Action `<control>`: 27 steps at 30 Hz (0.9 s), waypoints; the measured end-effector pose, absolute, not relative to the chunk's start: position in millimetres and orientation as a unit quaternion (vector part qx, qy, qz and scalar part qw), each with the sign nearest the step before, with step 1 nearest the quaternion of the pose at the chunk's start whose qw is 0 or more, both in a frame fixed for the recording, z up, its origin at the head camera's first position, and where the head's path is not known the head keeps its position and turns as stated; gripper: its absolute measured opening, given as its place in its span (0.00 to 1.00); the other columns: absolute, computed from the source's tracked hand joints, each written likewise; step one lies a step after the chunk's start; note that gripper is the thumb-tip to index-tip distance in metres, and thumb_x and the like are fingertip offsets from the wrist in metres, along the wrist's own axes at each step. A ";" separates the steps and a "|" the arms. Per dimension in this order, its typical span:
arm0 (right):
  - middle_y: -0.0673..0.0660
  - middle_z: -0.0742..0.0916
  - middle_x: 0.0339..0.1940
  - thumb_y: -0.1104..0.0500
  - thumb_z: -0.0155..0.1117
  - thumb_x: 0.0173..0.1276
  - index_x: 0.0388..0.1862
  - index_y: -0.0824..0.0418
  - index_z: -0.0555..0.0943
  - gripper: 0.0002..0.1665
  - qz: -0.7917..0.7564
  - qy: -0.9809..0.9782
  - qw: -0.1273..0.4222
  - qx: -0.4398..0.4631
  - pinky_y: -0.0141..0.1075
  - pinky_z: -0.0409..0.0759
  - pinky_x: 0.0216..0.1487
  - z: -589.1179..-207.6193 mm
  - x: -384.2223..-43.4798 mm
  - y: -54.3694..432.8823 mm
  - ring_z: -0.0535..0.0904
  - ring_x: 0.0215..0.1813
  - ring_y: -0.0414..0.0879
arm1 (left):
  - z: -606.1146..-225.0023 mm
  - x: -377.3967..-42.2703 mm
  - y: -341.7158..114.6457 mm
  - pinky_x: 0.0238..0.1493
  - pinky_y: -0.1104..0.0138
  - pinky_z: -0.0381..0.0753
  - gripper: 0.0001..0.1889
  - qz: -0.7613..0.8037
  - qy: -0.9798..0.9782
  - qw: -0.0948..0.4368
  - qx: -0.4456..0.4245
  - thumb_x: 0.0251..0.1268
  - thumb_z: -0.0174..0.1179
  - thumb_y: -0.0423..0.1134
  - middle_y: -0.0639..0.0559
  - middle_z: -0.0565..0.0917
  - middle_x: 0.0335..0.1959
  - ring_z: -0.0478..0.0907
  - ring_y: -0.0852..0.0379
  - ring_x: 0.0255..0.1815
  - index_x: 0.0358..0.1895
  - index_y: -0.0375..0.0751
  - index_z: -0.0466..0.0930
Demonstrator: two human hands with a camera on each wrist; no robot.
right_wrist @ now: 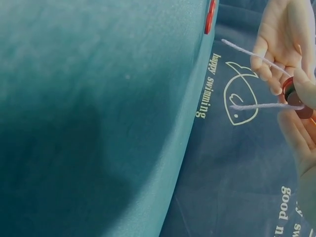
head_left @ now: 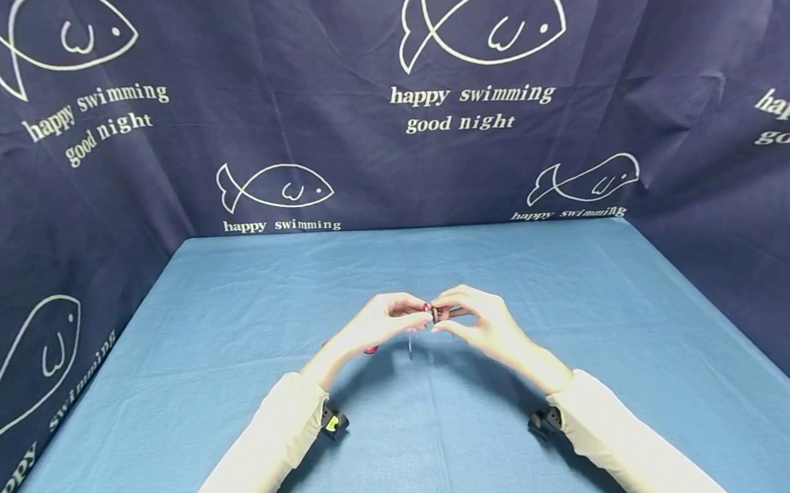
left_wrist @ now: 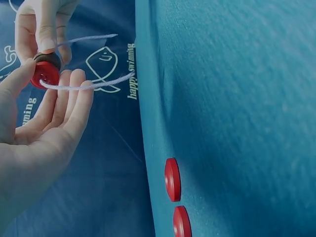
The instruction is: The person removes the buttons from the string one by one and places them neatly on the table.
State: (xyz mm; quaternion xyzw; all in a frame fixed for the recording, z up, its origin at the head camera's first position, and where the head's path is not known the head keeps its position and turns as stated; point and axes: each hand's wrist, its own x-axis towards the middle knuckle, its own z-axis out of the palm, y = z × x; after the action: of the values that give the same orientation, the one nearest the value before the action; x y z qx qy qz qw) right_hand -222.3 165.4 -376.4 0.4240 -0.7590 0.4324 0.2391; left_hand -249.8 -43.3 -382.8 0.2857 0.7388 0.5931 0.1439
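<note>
Above the table, my two hands meet over a small stack of round buttons. A red button (left_wrist: 42, 76) faces the left wrist view, with a darker brown button (left_wrist: 51, 58) behind it. Pale lilac string (left_wrist: 106, 83) comes out of the red button's hole, and another end (right_wrist: 259, 105) hangs from the brown side. My left hand (head_left: 383, 322) pinches the red button by its edge, the other fingers stretched out below. My right hand (head_left: 478, 318) grips the brown side between thumb and fingers. In the right wrist view the fingers partly hide the stack.
Two loose red buttons (left_wrist: 173, 180) lie on the blue tablecloth (head_left: 417, 453), partly behind my left forearm in the head view. A dark blue curtain (head_left: 366, 105) with fish drawings stands along the table's back and sides.
</note>
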 end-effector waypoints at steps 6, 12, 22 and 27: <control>0.65 0.85 0.34 0.75 0.75 0.39 0.38 0.72 0.81 0.22 0.427 -0.749 0.258 0.436 0.34 0.82 0.38 -366.4 -215.6 160.9 0.81 0.33 0.52 | -382.9 -250.3 -45.5 0.49 0.60 0.80 0.16 0.600 0.737 0.149 0.273 0.62 0.60 0.34 0.36 0.83 0.47 0.83 0.49 0.44 0.51 0.29 0.77; 0.68 0.83 0.32 0.80 0.73 0.36 0.35 0.76 0.79 0.22 0.425 -0.741 0.267 0.446 0.39 0.82 0.36 -349.2 -202.9 156.8 0.80 0.30 0.56 | -383.5 -250.1 -48.1 0.48 0.59 0.81 0.17 0.599 0.740 0.146 0.270 0.61 0.62 0.35 0.38 0.84 0.44 0.84 0.54 0.41 0.52 0.32 0.77; 0.68 0.83 0.32 0.79 0.73 0.38 0.35 0.76 0.79 0.21 0.427 -0.746 0.261 0.439 0.43 0.82 0.34 -348.0 -201.9 158.3 0.80 0.30 0.56 | -382.4 -249.5 -51.0 0.50 0.53 0.79 0.18 0.605 0.731 0.149 0.277 0.63 0.59 0.32 0.34 0.83 0.44 0.83 0.44 0.43 0.53 0.23 0.73; 0.69 0.83 0.32 0.79 0.73 0.38 0.35 0.76 0.79 0.21 0.433 -0.748 0.253 0.435 0.44 0.82 0.34 -348.5 -201.7 158.9 0.80 0.30 0.56 | -383.8 -249.9 -55.6 0.50 0.54 0.79 0.20 0.600 0.739 0.155 0.265 0.62 0.60 0.33 0.36 0.83 0.44 0.81 0.38 0.46 0.54 0.24 0.73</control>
State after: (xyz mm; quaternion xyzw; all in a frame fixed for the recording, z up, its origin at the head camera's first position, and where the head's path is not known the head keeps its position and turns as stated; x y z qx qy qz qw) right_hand -201.7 158.9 -348.5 0.4354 -0.7478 0.4330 0.2525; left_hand -249.9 -55.6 -383.8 0.2652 0.7387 0.5999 0.1551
